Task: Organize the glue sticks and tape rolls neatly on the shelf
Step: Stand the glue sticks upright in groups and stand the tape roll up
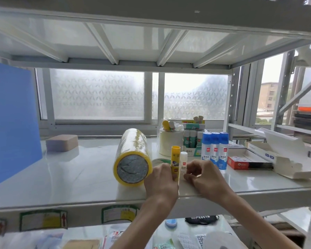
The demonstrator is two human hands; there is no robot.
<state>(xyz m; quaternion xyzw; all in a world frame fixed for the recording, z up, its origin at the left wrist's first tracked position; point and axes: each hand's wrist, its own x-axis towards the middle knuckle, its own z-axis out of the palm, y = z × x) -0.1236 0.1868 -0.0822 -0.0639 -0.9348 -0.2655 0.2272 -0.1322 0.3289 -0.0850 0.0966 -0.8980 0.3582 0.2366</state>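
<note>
A yellow glue stick stands upright near the shelf's front edge, and my left hand grips its lower part. Right beside it stands a small white glue stick; my right hand has its fingers curled at its base, touching it. A long yellow pack of tape rolls lies on its side just left of my left hand. A small tape roll peeks out behind my left hand. A white stack of tape rolls with loose glue sticks on top stands further back.
Three blue-capped glue bottles stand right of my hands, with a green glue-stick box behind. A red box and an open white carton lie at the right. A beige block and a blue board are at the left.
</note>
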